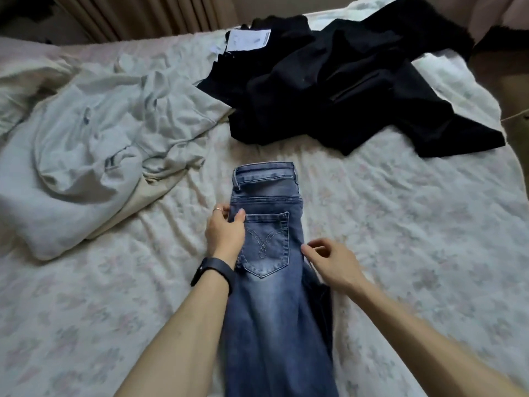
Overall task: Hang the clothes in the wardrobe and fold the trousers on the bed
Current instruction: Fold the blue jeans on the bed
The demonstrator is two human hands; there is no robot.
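Blue jeans [269, 305] lie folded lengthwise on the bed [415, 224], waistband away from me, one back pocket facing up. My left hand [224, 234] pinches the jeans' left edge beside the pocket, thumb on top; a dark band sits on that wrist. My right hand [333, 263] rests at the right edge near the pocket's lower corner, fingertips touching the denim, fingers bent. The legs run down out of view at the bottom.
A pale grey hoodie [94, 156] lies crumpled at the left. Black garments [343, 90] with a white paper tag [249, 38] spread across the back right. Beige curtains [137, 15] hang behind the bed. The bed's right edge drops off at the far right.
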